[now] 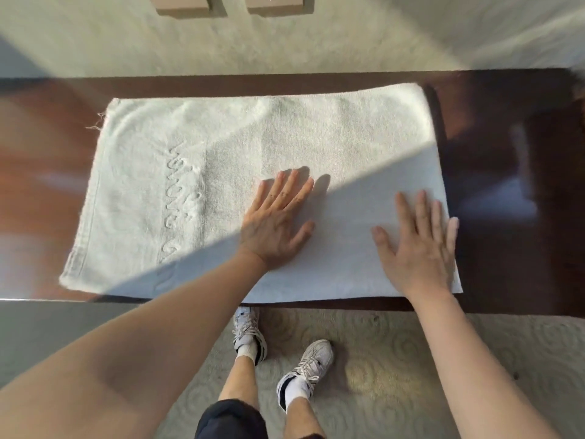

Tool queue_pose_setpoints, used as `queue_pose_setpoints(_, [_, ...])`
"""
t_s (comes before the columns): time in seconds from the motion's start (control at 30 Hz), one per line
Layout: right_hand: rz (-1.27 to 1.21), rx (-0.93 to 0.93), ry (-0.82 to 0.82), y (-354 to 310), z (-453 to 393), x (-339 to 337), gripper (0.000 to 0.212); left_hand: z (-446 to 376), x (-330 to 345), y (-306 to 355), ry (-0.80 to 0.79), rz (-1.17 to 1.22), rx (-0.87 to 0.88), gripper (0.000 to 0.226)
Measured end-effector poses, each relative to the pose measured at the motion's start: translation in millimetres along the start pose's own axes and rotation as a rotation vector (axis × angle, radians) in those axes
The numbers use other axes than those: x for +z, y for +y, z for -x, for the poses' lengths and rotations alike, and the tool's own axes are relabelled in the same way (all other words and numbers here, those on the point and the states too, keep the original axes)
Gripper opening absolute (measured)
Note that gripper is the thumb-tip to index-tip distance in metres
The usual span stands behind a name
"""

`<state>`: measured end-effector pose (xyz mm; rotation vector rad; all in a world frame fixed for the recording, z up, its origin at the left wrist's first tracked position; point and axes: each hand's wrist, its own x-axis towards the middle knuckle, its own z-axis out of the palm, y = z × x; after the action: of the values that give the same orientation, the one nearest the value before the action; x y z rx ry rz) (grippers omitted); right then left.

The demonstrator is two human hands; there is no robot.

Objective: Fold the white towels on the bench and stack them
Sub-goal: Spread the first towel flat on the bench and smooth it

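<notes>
Evidently smoothing, both palms lie flat on the white towel (221, 172), spread lengthwise across the dark wooden desk (493, 172). Left hand (272, 223) presses mid-cloth, right hand (421, 245) near its right edge; fingers straight, gripping nothing, flattening it for folding.

Towel lettering: raised cursive script woven into the white towel (253, 147), running in a band near its left end toward the bench's (506, 153) front edge.
Legibility: letters too soft and blurred to read.
Other text: none readable.
</notes>
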<state>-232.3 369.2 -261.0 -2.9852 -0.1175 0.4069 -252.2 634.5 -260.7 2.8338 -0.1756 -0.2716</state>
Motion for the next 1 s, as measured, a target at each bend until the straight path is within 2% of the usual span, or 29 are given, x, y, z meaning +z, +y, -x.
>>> queue_pose_setpoints(0.07, [-0.035,0.013,0.031,-20,8,-3,0.078,7,-7,-2,0.024,0.131,0.027,0.071])
queue_pose_setpoints(0.13, [-0.068,-0.081,0.067,-52,6,-6,0.075,9,-12,-7,0.067,0.225,0.017,0.067])
queue_pose_setpoints(0.27, [-0.064,-0.240,0.065,-106,2,6,0.072,-3,-17,-38,0.100,0.023,-0.055,0.064])
queue_pose_setpoints(0.37, [0.016,-0.253,0.082,-109,5,24,0.074,-27,-24,-76,0.075,-0.096,-0.207,0.066])
queue_pose_setpoints(0.43, [0.036,-0.265,0.112,-104,3,28,0.075,-47,-31,-99,0.066,-0.182,-0.232,0.068])
queue_pose_setpoints(0.6, [0.022,-0.273,0.164,-105,4,31,0.074,-86,-55,-156,0.052,-0.178,-0.237,0.074])
queue_pose_setpoints(0.8, [0.036,-0.247,0.117,-110,-1,26,0.075,-99,-72,-196,-0.007,-0.164,-0.185,0.076])
queue_pose_setpoints(0.9, [0.048,-0.225,0.095,-113,-1,24,0.074,-92,-78,-183,0.020,-0.074,-0.168,0.076])
queue_pose_setpoints(1.0, [0.050,-0.212,0.085,-116,-2,23,0.072,-72,-67,-145,0.036,-0.041,0.007,0.070])
